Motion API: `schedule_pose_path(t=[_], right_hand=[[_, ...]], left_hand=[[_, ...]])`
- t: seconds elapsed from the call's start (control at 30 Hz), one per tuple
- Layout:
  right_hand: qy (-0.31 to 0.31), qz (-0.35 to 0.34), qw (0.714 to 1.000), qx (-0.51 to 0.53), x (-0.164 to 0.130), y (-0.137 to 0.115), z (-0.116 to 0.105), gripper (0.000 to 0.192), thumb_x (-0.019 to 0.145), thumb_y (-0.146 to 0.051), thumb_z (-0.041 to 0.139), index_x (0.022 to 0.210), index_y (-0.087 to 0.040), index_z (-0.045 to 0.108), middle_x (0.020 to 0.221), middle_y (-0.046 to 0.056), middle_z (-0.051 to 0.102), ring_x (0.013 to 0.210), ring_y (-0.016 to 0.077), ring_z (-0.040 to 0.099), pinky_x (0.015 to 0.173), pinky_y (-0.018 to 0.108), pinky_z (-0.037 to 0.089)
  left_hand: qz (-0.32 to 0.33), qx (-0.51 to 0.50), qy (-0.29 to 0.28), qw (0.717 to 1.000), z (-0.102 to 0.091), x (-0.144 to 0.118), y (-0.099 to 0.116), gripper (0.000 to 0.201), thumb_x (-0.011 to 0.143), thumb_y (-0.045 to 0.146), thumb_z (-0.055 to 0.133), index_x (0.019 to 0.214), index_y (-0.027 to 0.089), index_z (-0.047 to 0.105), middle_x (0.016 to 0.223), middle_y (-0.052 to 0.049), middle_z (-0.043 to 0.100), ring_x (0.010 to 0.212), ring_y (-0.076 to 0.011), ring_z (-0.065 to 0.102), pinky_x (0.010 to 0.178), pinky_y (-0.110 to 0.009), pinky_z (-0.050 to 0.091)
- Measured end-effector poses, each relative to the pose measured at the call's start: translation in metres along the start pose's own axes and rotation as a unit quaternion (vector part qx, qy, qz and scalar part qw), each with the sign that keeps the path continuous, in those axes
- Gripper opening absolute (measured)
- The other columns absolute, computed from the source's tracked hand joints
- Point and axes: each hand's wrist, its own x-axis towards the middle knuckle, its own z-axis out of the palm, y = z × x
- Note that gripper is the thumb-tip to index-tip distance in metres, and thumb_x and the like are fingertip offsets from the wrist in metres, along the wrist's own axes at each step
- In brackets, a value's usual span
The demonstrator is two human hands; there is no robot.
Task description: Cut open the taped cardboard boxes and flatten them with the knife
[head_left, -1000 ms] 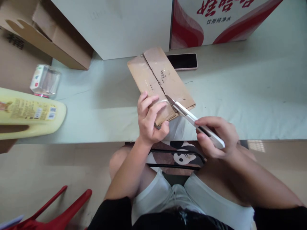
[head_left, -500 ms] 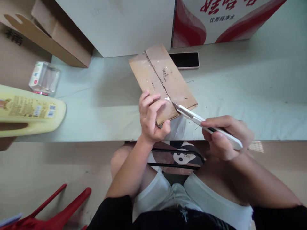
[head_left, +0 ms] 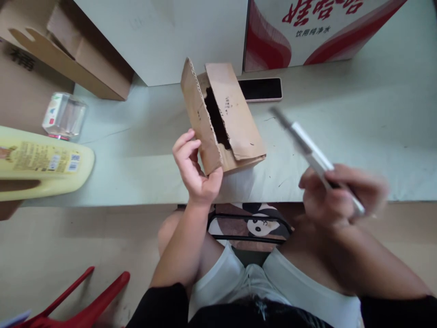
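A small brown cardboard box (head_left: pixel 235 123) lies on the pale green table (head_left: pixel 136 146) near its front edge. Its left top flap (head_left: pixel 197 118) stands lifted, showing a dark gap down the middle. My left hand (head_left: pixel 193 168) grips the near left corner of the box, fingers curled at the raised flap. My right hand (head_left: pixel 341 193) is blurred, to the right of the box and clear of it, and holds a white utility knife (head_left: pixel 309 148) with its blade pointing up-left.
A black phone (head_left: pixel 261 89) lies behind the box. A white box (head_left: pixel 164 36) and a red-and-white carton (head_left: pixel 307 27) stand at the back. A yellow bottle (head_left: pixel 41 159), a clear container (head_left: pixel 63 116) and brown cartons (head_left: pixel 68 50) are at left. A red chair (head_left: pixel 85 300) stands on the floor.
The knife has left the box's taped seam and swung away to the right with my right hand. The left flap has come up, and my left hand has shifted to the box's left corner.
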Motion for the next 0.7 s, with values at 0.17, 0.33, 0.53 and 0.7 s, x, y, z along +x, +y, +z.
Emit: schedule_pose_path(t=[0.17, 0.33, 0.53, 0.7], right_hand=[[-0.092, 0.041, 0.976, -0.194, 0.023, 0.012, 0.018, 0.018, 0.093, -0.036, 0.048, 0.104, -0.024, 0.057, 0.092, 0.007, 0.063, 0.083, 0.0231, 0.062, 0.074, 0.041, 0.051], [-0.204, 0.157, 0.915, -0.310, 0.023, 0.031, 0.029, 0.037, 0.085, -0.038, 0.052, 0.116, -0.017, 0.057, 0.105, 0.016, 0.062, 0.095, 0.0308, 0.058, 0.076, 0.043, 0.047], [-0.256, 0.159, 0.882, -0.363, 0.018, 0.039, 0.029, 0.051, 0.085, -0.043, 0.056, 0.126, -0.011, 0.060, 0.104, 0.020, 0.060, 0.094, 0.0337, 0.057, 0.080, 0.046, 0.048], [-0.245, 0.118, 0.897, -0.349, 0.018, 0.036, 0.029, 0.054, 0.086, -0.044, 0.056, 0.130, -0.012, 0.062, 0.098, 0.017, 0.058, 0.090, 0.0322, 0.055, 0.078, 0.046, 0.048]], left_hand=[[-0.137, -0.059, 0.095, 0.984, -0.001, 0.002, -0.011, 0.050, 0.083, 0.054, 0.061, 0.122, 0.024, 0.052, 0.125, -0.008, 0.058, 0.124, -0.0260, 0.059, 0.112, -0.045, 0.045], [-0.329, -0.171, 0.171, 0.913, -0.001, 0.014, -0.008, 0.042, 0.083, 0.056, 0.048, 0.098, 0.020, 0.063, 0.104, -0.008, 0.068, 0.121, -0.0268, 0.062, 0.106, -0.040, 0.051], [-0.468, -0.268, 0.121, 0.833, -0.016, 0.022, -0.008, 0.030, 0.075, 0.042, 0.048, 0.084, 0.020, 0.067, 0.085, -0.008, 0.072, 0.105, -0.0267, 0.070, 0.087, -0.037, 0.059], [-0.576, -0.316, 0.100, 0.747, -0.018, 0.015, -0.022, 0.012, 0.069, 0.029, 0.060, 0.077, 0.020, 0.065, 0.084, -0.006, 0.073, 0.102, -0.0260, 0.071, 0.077, -0.035, 0.061]])
